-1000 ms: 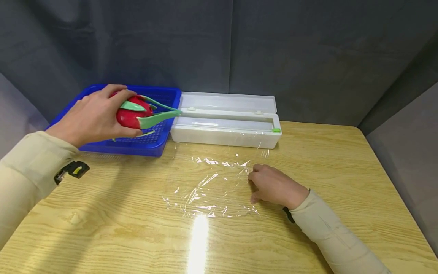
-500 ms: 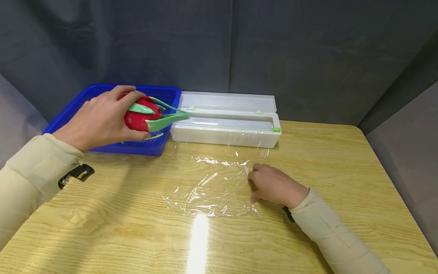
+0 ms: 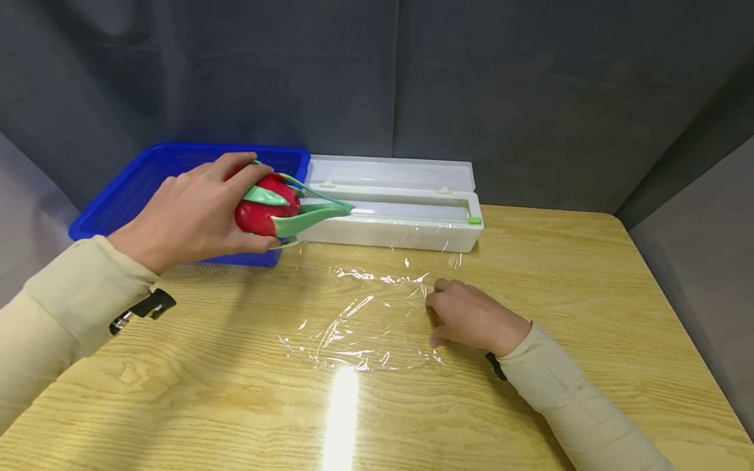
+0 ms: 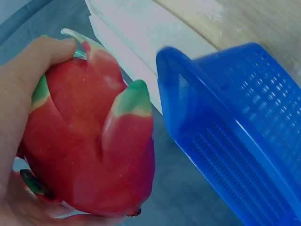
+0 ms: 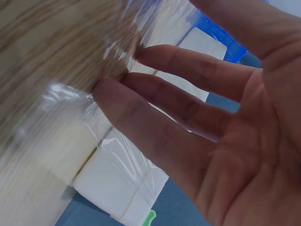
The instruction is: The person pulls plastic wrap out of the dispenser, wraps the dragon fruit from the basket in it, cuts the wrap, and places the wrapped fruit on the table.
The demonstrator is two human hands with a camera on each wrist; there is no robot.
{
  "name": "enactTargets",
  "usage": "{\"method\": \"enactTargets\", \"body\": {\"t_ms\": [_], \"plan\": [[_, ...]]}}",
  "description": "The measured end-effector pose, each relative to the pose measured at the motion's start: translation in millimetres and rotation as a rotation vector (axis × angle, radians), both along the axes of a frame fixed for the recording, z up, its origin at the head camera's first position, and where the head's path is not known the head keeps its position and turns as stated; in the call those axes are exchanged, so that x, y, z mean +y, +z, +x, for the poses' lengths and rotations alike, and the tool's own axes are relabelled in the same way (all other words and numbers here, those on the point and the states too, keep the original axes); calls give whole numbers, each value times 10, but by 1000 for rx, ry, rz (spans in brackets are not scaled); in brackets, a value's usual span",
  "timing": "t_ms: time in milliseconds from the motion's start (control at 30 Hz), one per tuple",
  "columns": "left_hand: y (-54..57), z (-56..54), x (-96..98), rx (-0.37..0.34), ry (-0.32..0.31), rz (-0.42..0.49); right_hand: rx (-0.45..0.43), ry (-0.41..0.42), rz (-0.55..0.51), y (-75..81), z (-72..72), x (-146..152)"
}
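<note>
My left hand [image 3: 188, 212] grips a red dragon fruit [image 3: 257, 218] with green-tipped scales, raised over the near right corner of a blue basket [image 3: 100, 219]. In the left wrist view, thumb and fingers curve round the fruit [image 4: 80, 146]. A clear sheet of cling film [image 3: 353, 330] lies wrinkled on the table, running up to a white cling film box [image 3: 400, 237] whose lid stands open. At the film's right edge rests my right hand [image 3: 474, 318]. Its extended fingers [image 5: 155, 120] touch the film in the right wrist view, with the thumb apart.
A green slider [image 3: 474, 221] sits on the box's right end. The basket stands against the box's left end. Dark curtain [image 3: 506, 104] hangs behind the wooden table [image 3: 565, 275]. A bright light reflection crosses the table's near middle.
My left hand has carried the dragon fruit right and slightly nearer, from above the basket toward the front of the box. My right hand and the film have stayed in place.
</note>
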State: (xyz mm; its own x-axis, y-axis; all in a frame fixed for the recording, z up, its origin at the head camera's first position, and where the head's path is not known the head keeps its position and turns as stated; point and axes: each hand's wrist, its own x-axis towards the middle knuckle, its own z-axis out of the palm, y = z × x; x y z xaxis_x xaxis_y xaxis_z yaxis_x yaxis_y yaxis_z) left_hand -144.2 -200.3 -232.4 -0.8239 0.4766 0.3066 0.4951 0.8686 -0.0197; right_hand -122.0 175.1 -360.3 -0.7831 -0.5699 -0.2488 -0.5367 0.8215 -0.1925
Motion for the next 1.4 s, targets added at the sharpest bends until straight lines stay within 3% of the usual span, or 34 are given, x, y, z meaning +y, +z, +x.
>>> {"method": "enactTargets", "body": {"t_ms": [367, 533, 1000, 1400], "plan": [[-14, 103, 163, 76, -87, 7, 4, 4, 12, -13, -11, -12], [-19, 153, 219, 74, -107, 9, 5, 6, 15, -7, -5, -21], [-78, 214, 426, 150, -200, 61, 11, -1, 23, 11, 27, -29], [-117, 277, 577, 174, -241, 89, 21, 11, 25, 36, 74, -29]]}}
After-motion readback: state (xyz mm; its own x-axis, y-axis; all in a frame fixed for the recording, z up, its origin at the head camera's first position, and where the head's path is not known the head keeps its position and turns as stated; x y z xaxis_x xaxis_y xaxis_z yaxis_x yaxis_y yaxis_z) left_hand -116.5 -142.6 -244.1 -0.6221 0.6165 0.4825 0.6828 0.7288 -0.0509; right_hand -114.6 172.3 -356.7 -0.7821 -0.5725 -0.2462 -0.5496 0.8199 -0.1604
